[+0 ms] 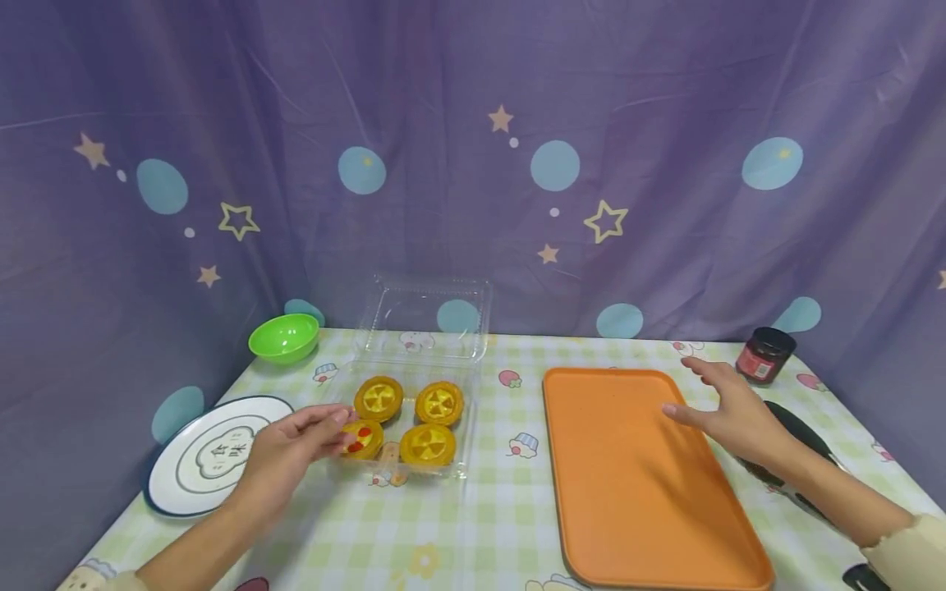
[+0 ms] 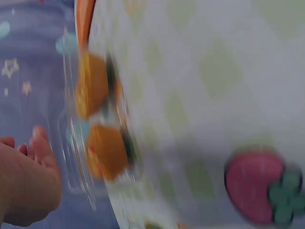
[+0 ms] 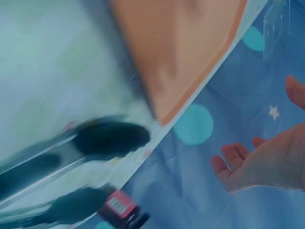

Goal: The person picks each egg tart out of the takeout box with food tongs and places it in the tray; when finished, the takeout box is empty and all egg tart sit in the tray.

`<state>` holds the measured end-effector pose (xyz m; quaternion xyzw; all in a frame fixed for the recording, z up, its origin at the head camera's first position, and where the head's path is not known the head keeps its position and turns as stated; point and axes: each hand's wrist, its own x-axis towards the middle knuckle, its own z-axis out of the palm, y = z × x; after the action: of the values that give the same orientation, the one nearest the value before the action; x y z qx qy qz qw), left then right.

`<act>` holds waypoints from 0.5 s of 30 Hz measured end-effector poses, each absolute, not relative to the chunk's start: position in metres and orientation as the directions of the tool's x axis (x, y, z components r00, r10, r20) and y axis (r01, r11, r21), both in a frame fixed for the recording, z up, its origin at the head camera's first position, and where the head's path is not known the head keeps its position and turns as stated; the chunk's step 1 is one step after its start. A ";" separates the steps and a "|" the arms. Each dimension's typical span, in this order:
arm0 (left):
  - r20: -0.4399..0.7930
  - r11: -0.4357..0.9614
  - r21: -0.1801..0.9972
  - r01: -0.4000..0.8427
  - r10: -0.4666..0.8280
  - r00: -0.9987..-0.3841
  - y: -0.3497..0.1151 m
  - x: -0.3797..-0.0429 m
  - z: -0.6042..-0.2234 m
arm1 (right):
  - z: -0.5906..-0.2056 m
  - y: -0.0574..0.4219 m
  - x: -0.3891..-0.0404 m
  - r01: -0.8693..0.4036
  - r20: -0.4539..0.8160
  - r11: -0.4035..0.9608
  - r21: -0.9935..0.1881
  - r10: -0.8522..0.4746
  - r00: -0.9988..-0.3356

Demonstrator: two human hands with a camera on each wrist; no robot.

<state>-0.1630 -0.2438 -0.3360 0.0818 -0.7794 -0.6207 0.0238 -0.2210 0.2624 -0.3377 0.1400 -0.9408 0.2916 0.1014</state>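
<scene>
Four-compartment-sized clear plastic box [image 1: 464, 460] stands with its lid raised at the back and holds several egg tarts [image 1: 429, 445], one topped with red pieces. Beside its front left corner is my left hand [image 1: 284, 447], fingers loosely bent with nothing between them; in the head view the fingertips overlap the red-topped tart [image 1: 364, 442]. The left wrist view puts that hand [image 2: 31, 183] apart from the tarts. Above the right edge of an orange tray [image 1: 628, 476] hovers my right hand [image 1: 739, 414], thumb and fingers spread. Black-headed tongs [image 3: 112, 138] lie under the right forearm.
A white plate [image 1: 173, 468] with a blue rim lies at the left, with a green bowl [image 1: 284, 338] behind it. At the back right stands a dark jar [image 1: 764, 357] with a red label. A purple curtain [image 1: 473, 98] hangs behind the table.
</scene>
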 end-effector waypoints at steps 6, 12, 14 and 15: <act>0.010 0.515 0.838 -0.178 -0.342 -0.940 -0.274 -0.169 -0.342 | -0.347 0.295 -0.214 -0.238 0.248 0.841 -0.486 -0.128 -0.960; -0.083 0.489 0.825 -0.284 -0.393 -0.916 -0.292 -0.169 -0.347 | -0.362 0.334 -0.211 -0.133 0.226 0.872 -0.470 -0.027 -0.974; -0.112 0.472 0.832 -0.290 -0.370 -0.922 -0.297 -0.171 -0.349 | -0.366 0.348 -0.209 -0.081 0.174 0.868 -0.490 0.006 -0.985; -0.123 0.468 0.834 -0.293 -0.361 -0.924 -0.299 -0.171 -0.349 | -0.368 0.354 -0.208 -0.046 0.144 0.868 -0.495 0.030 -0.989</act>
<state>-0.1712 -0.2989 -0.3491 0.1912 -0.8559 -0.4792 0.0355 -0.2080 0.3545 -0.3681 0.0042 -0.9635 0.2572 0.0738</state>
